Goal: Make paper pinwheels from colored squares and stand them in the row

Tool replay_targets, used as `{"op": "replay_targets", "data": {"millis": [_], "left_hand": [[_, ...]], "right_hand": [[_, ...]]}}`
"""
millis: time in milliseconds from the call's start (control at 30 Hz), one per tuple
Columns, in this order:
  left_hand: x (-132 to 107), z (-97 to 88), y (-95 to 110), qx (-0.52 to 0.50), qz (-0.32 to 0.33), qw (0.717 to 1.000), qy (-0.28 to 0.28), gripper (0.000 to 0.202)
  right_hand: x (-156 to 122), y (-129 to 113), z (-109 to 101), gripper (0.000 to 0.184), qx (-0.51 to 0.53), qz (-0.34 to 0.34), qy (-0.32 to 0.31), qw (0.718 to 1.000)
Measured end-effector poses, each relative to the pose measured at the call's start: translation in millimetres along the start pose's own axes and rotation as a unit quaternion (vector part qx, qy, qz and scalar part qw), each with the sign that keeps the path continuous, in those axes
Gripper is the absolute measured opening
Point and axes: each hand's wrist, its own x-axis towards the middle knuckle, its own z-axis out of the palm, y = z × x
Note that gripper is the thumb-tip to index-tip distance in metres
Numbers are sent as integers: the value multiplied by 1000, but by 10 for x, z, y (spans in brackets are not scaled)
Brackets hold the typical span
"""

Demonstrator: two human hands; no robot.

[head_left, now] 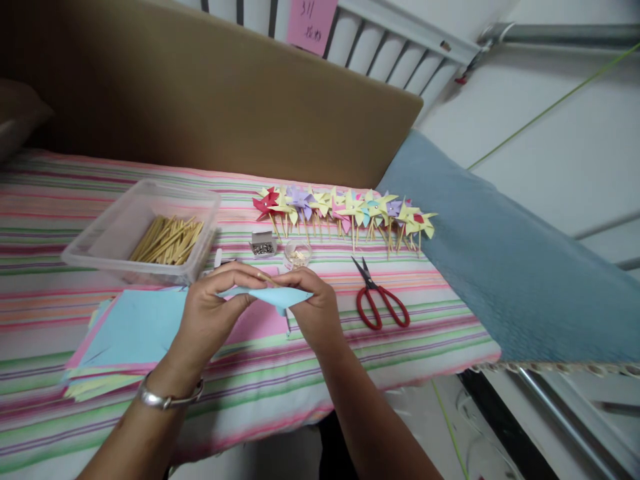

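Observation:
Both hands hold a folded light blue paper piece (280,296) just above the striped cloth. My left hand (213,308), with a metal bracelet at the wrist, pinches the paper's left end, and a thin wooden stick (267,279) shows at its fingertips. My right hand (313,308) is closed on the right end of the same paper. Under the hands lies a pink sheet (255,321), and a stack of coloured paper squares (130,328) sits to the left.
A clear plastic box (107,230) holds wooden sticks (167,239). Red scissors (377,300) lie to the right. A row of finished paper pinwheels (345,208) lies at the back, with a small box of pins (263,244) and a small cup (297,253). A blue blanket (500,267) lies on the right.

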Motion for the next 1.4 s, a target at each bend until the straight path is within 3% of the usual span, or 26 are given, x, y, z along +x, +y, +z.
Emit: {"op": "replay_targets", "data": {"millis": [433, 767, 1133, 1400], "left_hand": [[5, 16, 15, 5, -7, 1000, 8, 8], [2, 12, 30, 1, -18, 1000, 6, 4], [9, -18, 41, -8, -1, 1000, 15, 8], [9, -14, 40, -3, -12, 1000, 23, 6]], "right_hand": [[-15, 21, -14, 17, -17, -21, -4, 1000], [-20, 32, -19, 9, -20, -20, -4, 1000], [-14, 24, -39, 31, -18, -35, -30, 999], [-19, 37, -35, 28, -10, -46, -26, 999]]}}
